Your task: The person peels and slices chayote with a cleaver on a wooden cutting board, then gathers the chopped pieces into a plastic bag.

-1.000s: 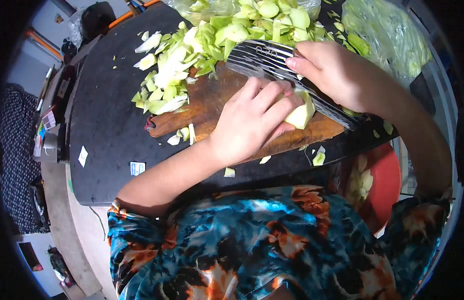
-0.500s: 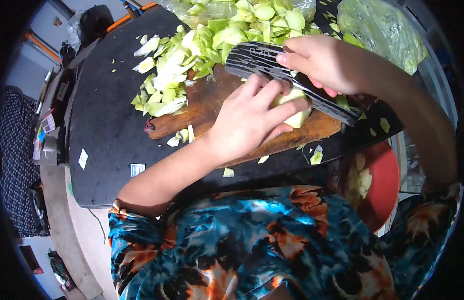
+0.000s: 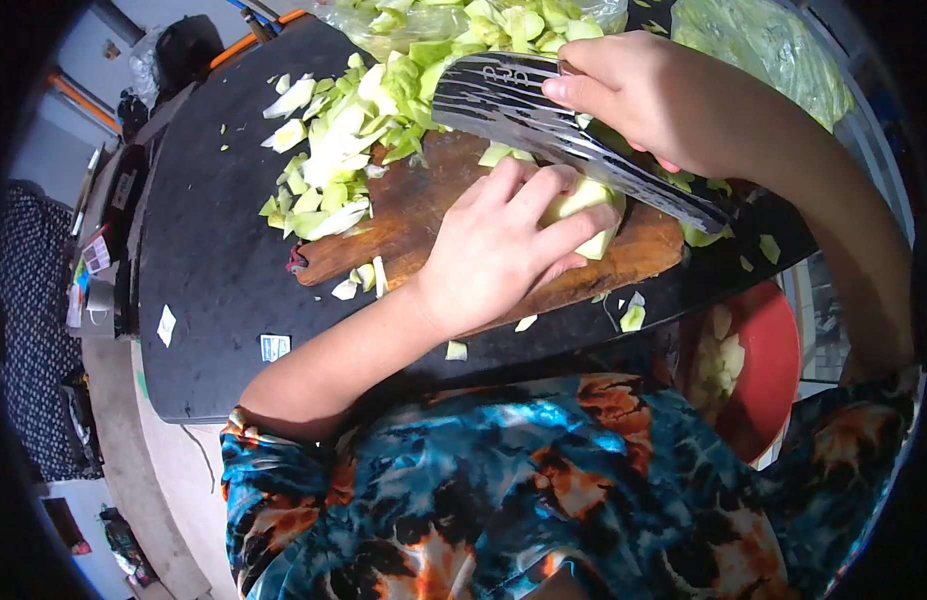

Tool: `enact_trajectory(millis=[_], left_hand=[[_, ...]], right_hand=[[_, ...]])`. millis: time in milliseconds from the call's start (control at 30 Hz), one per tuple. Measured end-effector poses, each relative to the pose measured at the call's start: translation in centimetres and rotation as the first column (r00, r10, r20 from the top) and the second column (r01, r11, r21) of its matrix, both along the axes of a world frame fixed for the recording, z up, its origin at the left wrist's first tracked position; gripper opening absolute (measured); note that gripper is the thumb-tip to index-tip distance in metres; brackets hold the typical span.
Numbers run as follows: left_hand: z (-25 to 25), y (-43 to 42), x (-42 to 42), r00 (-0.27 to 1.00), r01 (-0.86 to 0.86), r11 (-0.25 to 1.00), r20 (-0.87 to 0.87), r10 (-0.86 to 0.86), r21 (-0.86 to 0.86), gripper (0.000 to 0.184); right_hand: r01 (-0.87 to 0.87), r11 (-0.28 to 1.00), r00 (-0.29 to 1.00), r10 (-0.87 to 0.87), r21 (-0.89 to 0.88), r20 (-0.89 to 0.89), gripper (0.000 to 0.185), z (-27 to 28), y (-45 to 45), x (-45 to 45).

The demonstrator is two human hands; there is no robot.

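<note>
My left hand (image 3: 499, 240) is closed over a pale green vegetable chunk (image 3: 596, 232), pressing it onto the wooden cutting board (image 3: 384, 235). The chunk's kind is unclear, with most of it under my fingers. In my right hand (image 3: 649, 100) is a cleaver (image 3: 544, 115) with a dark, streaked blade, tilted just beyond the chunk. Its handle is hidden in my grip. A cut green piece (image 3: 504, 153) lies on the board behind my left fingers. Pale green peelings (image 3: 354, 150) are heaped along the board's far left side.
A red bowl (image 3: 769, 360) holding pale pieces stands below the table's right edge. At the far right lies a clear plastic bag (image 3: 764, 60) of green contents. Small scraps and a little white packet (image 3: 275, 347) are scattered on the black table (image 3: 204, 250).
The cleaver has lifted slightly away from the chunk and turned, showing more of its blade face. A cut piece now shows behind my left fingers. My left hand has barely moved.
</note>
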State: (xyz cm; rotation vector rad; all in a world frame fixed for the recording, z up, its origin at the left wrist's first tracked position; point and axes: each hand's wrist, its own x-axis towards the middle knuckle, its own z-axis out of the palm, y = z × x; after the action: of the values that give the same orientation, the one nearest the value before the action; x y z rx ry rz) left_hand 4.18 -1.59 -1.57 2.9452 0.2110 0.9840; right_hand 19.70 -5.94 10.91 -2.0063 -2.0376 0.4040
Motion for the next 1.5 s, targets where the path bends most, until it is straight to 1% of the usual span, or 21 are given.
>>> enact_trajectory(millis=[100,133,200,333,433,467,533,633,733,767,867,900,1000,1033,1100,1200,1233,1333,1400,1467,1500], left_hand=[[-0.1,0.0,0.0,1.000,0.003,1.000,-0.001,-0.003,0.002,0.041],[-0.1,0.0,0.0,1.000,0.005,1.000,-0.006,-0.005,0.005,0.040],[-0.1,0.0,-0.1,1.000,0.009,1.000,-0.009,-0.009,0.009,0.040],[-0.3,0.0,-0.1,1.000,0.021,1.000,-0.020,-0.021,-0.015,0.039],[-0.4,0.2,0.1,0.999,0.027,0.998,-0.020,-0.028,-0.057,0.039],[-0.4,0.3,0.2,1.000,0.027,0.997,-0.012,-0.028,-0.065,0.039],[-0.6,0.4,0.2,0.999,0.033,0.998,-0.017,-0.035,-0.061,0.039],[-0.7,0.4,0.2,0.999,0.032,0.997,-0.030,-0.034,-0.066,0.038],[-0.4,0.0,-0.1,0.999,0.031,0.999,-0.039,-0.032,-0.043,0.035],[-0.4,-0.1,-0.2,0.999,0.024,0.999,-0.037,-0.026,-0.030,0.033],[-0.7,0.0,0.1,0.999,0.003,1.000,-0.046,-0.001,0.028,0.027],[-0.7,-0.1,0.0,0.999,0.006,1.000,-0.047,-0.005,0.029,0.024],[-1.0,-0.1,-0.5,0.994,0.070,0.997,-0.082,-0.069,0.012,0.034],[-1.0,0.0,-0.7,0.992,0.109,0.994,-0.061,-0.109,-0.016,0.033],[-0.6,0.8,-0.9,0.982,0.188,0.981,-0.014,-0.189,-0.050,0.031],[-0.2,2.9,-2.6,0.943,0.327,0.909,0.156,-0.295,-0.260,0.021],[0.3,3.6,-3.2,0.952,0.246,0.949,0.232,-0.199,-0.196,0.021],[1.7,4.0,-1.8,0.908,0.071,0.966,0.417,0.041,-0.248,0.036],[1.5,3.3,0.6,0.916,0.166,0.924,0.401,-0.015,-0.343,0.040],[1.1,3.3,1.4,0.986,0.017,0.999,0.167,-0.011,-0.033,0.052],[0.6,3.5,1.6,0.983,0.004,0.999,0.181,0.003,-0.040,0.060]], right_hand=[[-0.230,0.966,0.962,0.207,0.116,0.178,0.031,-0.8,0.8,1.0],[-0.097,0.995,0.981,0.102,-0.038,0.166,0.031,-0.6,1.0,0.7],[0.169,0.926,0.976,-0.108,-0.339,0.191,0.033,-0.1,1.5,-0.2],[0.130,0.910,0.982,-0.173,-0.393,-0.076,0.040,-0.7,1.3,1.6],[0.193,0.876,0.954,-0.272,-0.443,-0.122,0.039,-1.7,1.3,1.6],[0.153,0.880,0.947,-0.261,-0.449,-0.189,0.037,-1.9,0.9,1.2],[0.197,0.815,0.953,-0.291,-0.545,-0.090,0.035,-1.7,0.9,0.1],[0.092,0.918,0.943,-0.205,-0.385,-0.263,0.035,-3.9,0.7,0.8],[-0.002,0.998,0.990,-0.007,-0.067,-0.139,0.039,-5.7,-0.2,0.4],[-0.047,0.997,0.997,0.050,0.061,-0.059,0.059,-5.9,-0.9,0.3],[-0.030,0.999,0.996,0.032,-0.029,0.078,0.056,-5.8,-1.8,0.2],[-0.017,1.000,0.997,0.017,0.007,0.069,0.062,-6.0,-2.2,0.0],[-0.070,0.993,0.995,0.062,0.099,0.083,0.066,-6.3,-3.3,-0.5],[-0.083,0.991,0.996,0.078,0.103,0.050,0.071,-6.2,-3.1,-0.4],[-0.084,0.991,0.990,0.071,0.108,0.119,0.073,-6.0,-3.2,-0.8],[-0.087,0.989,0.976,0.062,0.116,0.208,0.081,-6.2,-3.4,-0.7],[-0.097,0.986,0.971,0.063,0.139,0.231,0.081,-6.2,-3.5,-0.7],[-0.098,0.981,0.955,0.045,0.166,0.294,0.079,-6.5,-3.6,-1.0],[-0.092,0.977,0.944,0.025,0.191,0.329,0.075,-6.6,-3.7,-1.1],[-0.076,0.969,0.939,-0.010,0.235,0.344,0.070,-6.9,-3.7,-1.1],[-0.082,0.962,0.940,-0.012,0.261,0.340,0.071,-7.0,-3.7,-1.0]])
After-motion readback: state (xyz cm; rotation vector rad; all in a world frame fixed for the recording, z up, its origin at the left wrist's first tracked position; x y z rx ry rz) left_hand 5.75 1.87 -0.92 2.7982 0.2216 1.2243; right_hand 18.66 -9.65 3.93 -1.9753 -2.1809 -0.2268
